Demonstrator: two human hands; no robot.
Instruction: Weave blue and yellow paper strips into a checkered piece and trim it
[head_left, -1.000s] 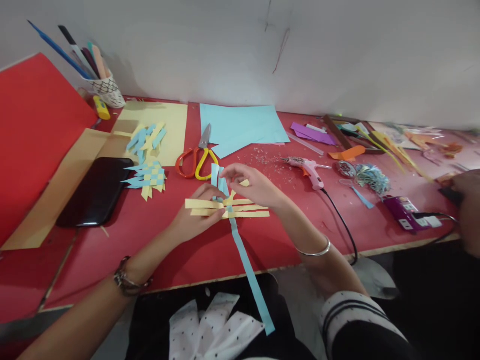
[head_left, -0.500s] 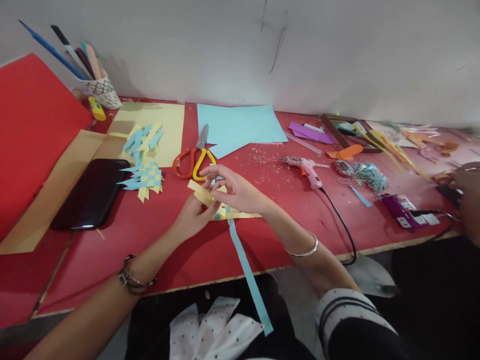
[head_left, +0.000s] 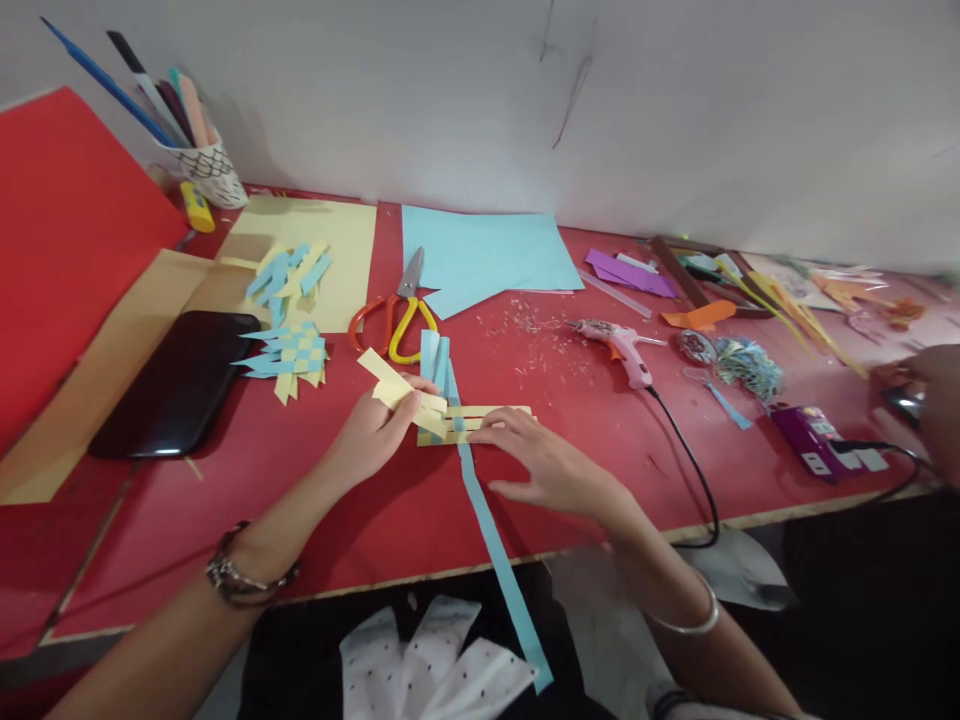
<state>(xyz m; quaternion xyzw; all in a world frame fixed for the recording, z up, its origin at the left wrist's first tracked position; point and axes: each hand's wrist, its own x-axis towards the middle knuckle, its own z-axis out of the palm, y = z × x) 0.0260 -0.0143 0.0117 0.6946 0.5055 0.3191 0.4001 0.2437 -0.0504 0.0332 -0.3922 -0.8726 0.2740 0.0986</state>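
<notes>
Several yellow paper strips [head_left: 409, 393] are pinched in my left hand [head_left: 375, 425], folded back toward the left. They belong to a half-woven piece of yellow and blue strips [head_left: 450, 432] lying on the red table. My right hand [head_left: 547, 460] has its fingers apart; the fingertips rest at the right part of the weave, on or just over its yellow strips. A long blue paper strip [head_left: 491, 530] runs from the weave over the table edge toward my lap. Behind the weave lie scissors [head_left: 405, 310] with one red and one yellow handle.
Left are a finished-looking woven piece [head_left: 296, 355], a black phone-like slab [head_left: 176, 385] and a pen cup [head_left: 210, 170]. Blue paper [head_left: 487, 250] lies behind. To the right are a pink glue gun [head_left: 619, 350] with a cable, a purple power strip [head_left: 814, 440] and another person's hand [head_left: 922, 385].
My right hand has moved right and down, away from my left hand, and its fingers have spread. The left hand keeps the yellow strips, now folded back, and more of the weave shows.
</notes>
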